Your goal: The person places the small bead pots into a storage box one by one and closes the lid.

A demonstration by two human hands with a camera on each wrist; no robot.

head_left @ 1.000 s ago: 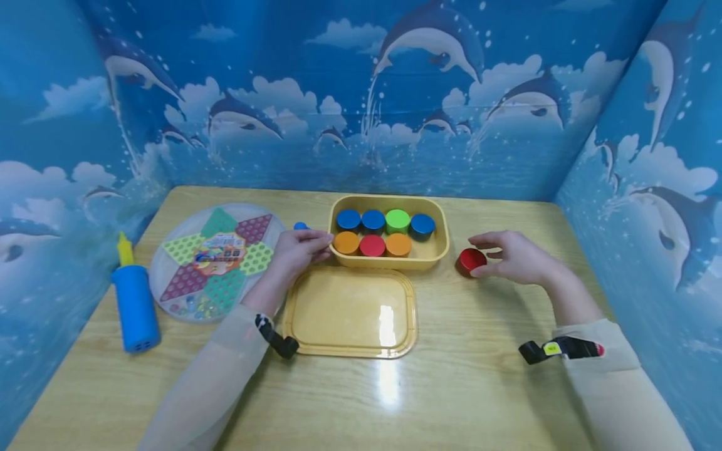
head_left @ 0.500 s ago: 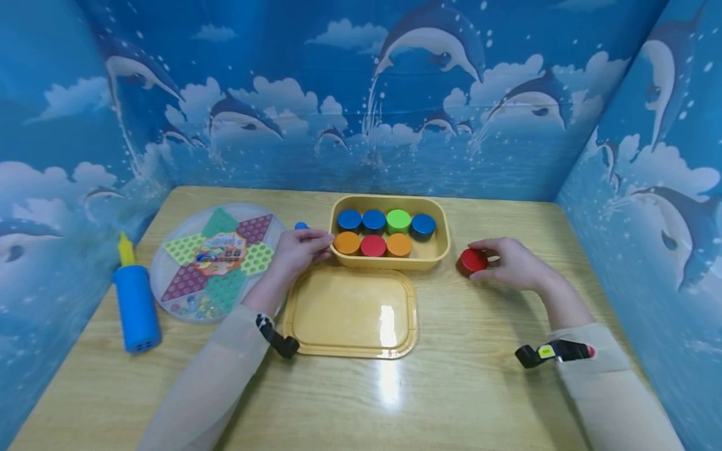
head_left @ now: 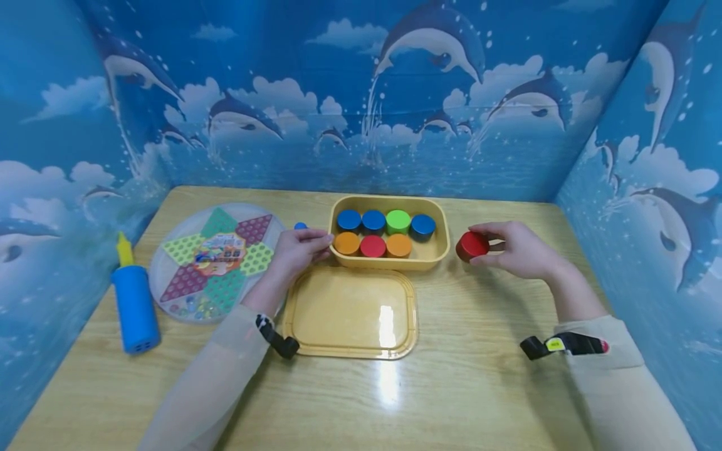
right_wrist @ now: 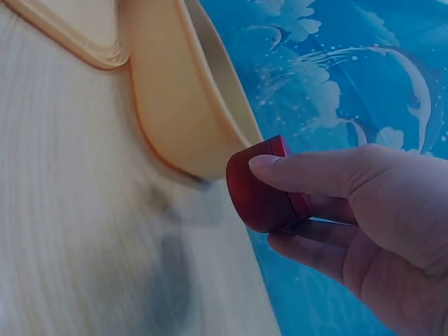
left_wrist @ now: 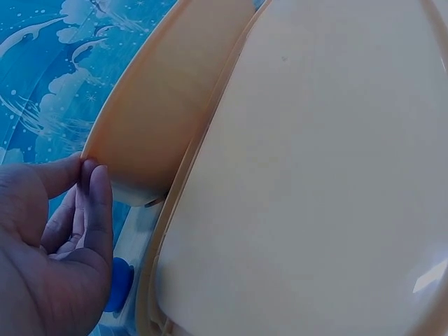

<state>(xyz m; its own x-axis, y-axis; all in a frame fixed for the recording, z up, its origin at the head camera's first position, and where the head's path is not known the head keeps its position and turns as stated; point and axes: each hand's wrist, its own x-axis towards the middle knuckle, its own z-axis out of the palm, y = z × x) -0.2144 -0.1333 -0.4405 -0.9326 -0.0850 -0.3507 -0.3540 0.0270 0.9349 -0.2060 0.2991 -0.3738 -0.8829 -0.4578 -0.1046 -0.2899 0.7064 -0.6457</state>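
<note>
My right hand [head_left: 521, 250] grips a small red round tub [head_left: 469, 248] between thumb and fingers, just right of a yellow plastic box [head_left: 389, 264]. In the right wrist view the red tub [right_wrist: 259, 189] is tilted and held off the table. My left hand [head_left: 296, 252] pinches the box's left rim; the left wrist view shows thumb and fingertips on the box's edge [left_wrist: 150, 98]. Inside the box stand several tubs: blue ones [head_left: 349, 219], a green one [head_left: 397, 221], orange ones [head_left: 346, 243] and a red one [head_left: 373, 245].
A flat yellow lid [head_left: 344, 313] lies in front of the box. To the left are a round Chinese checkers board [head_left: 222, 294] with marbles and a blue hand pump [head_left: 137, 313] with a yellow nozzle. A small blue object [head_left: 301, 225] shows behind my left hand.
My right hand has closed its fingers on the red tub and raised it slightly from the table. The left hand stays at the box's rim.
</note>
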